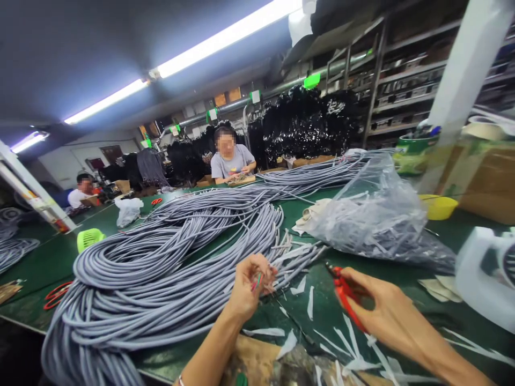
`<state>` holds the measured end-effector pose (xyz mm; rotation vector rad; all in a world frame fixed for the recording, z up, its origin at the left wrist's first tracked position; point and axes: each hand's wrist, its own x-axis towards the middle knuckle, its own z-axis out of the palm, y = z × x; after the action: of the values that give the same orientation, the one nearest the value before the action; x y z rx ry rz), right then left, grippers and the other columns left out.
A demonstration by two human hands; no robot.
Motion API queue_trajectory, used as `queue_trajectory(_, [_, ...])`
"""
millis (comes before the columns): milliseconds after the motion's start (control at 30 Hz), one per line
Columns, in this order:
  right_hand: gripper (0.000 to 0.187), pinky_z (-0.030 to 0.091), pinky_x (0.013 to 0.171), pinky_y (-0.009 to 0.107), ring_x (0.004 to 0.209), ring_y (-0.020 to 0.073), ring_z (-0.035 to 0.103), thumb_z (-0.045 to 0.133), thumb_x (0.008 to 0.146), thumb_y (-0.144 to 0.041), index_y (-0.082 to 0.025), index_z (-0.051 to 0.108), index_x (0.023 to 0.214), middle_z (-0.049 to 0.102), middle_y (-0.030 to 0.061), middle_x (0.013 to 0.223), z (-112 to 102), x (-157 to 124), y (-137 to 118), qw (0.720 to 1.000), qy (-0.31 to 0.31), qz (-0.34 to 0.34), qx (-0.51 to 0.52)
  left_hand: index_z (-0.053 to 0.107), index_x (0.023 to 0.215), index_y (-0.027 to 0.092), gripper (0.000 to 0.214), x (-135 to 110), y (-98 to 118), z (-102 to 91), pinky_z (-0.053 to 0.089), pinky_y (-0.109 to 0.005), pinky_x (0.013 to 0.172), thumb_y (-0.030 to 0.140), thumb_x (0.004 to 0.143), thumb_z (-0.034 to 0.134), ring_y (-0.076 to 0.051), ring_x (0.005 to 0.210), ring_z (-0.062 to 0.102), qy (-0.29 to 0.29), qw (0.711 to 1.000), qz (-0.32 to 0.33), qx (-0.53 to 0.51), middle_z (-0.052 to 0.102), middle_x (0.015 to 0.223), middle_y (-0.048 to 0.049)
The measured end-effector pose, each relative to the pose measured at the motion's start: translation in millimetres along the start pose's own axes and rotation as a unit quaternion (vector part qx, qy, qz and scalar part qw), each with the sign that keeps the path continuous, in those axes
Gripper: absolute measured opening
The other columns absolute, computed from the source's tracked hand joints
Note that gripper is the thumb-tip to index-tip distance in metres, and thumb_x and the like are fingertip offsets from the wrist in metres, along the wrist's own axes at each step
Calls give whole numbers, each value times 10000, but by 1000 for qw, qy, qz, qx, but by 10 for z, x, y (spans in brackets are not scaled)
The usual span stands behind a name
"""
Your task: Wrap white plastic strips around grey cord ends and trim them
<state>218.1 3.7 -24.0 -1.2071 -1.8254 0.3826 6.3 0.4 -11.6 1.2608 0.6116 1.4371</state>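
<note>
Head view, looking down over a green table [60, 257]. A large coil of grey cable [161, 268] fills the table's middle and serves as the landmark here. At the coil's near right edge, the left hand [249, 287] is closed, fingers together, pinching the stripped end of a cable where thin red and green wires [257, 280] show. Further right of the coil, the right hand [378, 311] holds red cutters [346, 292], fingers wrapped round the handles; whether the blades are open cannot be told. White and grey sheath scraps [309, 303] lie on the table between and below the hands. Right of the coil, behind the hands, sits a clear plastic bag [374, 214] of offcuts, with a yellow bowl [438, 206] beyond it. Left of the coil are a green basket [90, 238] and red scissors [56, 295]. Behind the coil, across the table, a person in a grey shirt [231, 161] sits working; another person [80, 193] sits far left. No writing can be read.
</note>
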Motion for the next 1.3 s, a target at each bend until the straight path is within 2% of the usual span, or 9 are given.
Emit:
queue_trajectory(133, [163,447,513,219,548,140,550,573,681,-362,-202,577,712,623,-2,643,90,-19,-353,995,-76,-51,27,562,489,161,378,-33,29,4,404,-256,642,435,725,669,-124,604,450,6,979,154,132,472,538,-7])
queue_trajectory(233, [176,413,494,215,526,124,500,546,723,-360,-193,555,667,595,-6,612,179,15,-479,993,-97,-67,31,635,501,179,342,-68,54,11,373,-243,595,409,754,644,-138,621,452,33,958,181,222,481,563,-20])
queue_trajectory(400, [219,344,452,207,483,105,416,518,740,-359,-189,526,602,521,-23,535,266,41,-495,989,-121,-64,62,721,586,211,311,-93,56,22,340,-236,536,423,784,609,-121,578,441,15,946,174,272,449,605,-15])
queue_trajectory(667, [266,312,443,204,481,99,379,507,760,-347,-195,449,550,463,-30,519,261,-14,-416,987,-136,-58,60,717,543,224,309,-79,86,47,320,-218,480,359,799,609,-102,536,418,-31,946,175,271,447,575,-11])
queue_trajectory(767, [257,324,456,206,493,102,389,510,772,-342,-194,456,568,480,-25,539,265,-38,-374,986,-137,-68,57,720,546,216,284,-73,95,23,327,-214,465,373,770,643,-95,514,434,-57,949,143,275,442,552,-6])
queue_trajectory(900, [289,344,471,215,501,107,406,492,792,-374,-190,473,570,504,-12,552,273,-58,-354,986,-143,-69,55,725,565,200,338,-73,95,9,324,-195,398,453,765,627,-74,447,454,-100,967,81,219,467,555,-10])
queue_trajectory(1000, [302,359,477,217,501,110,427,473,809,-392,-188,510,590,526,-3,562,276,-69,-356,986,-141,-68,57,724,557,203,316,-70,113,39,337,-192,394,437,755,645,-77,446,470,-88,969,84,213,470,540,-12])
queue_trajectory(1233, [380,273,405,202,404,75,339,486,825,-351,-186,414,490,404,-40,443,324,-140,-334,988,-32,-144,50,702,494,197,338,-81,130,97,380,-204,409,455,711,676,-96,460,495,-60,974,64,210,501,540,-32])
queue_trajectory(1300, [399,271,401,202,398,72,325,498,822,-367,-186,406,479,379,-45,432,312,-143,-338,990,-2,-130,56,720,552,179,294,-87,114,95,389,-199,401,437,692,696,-96,452,502,-48,976,42,208,522,552,-36])
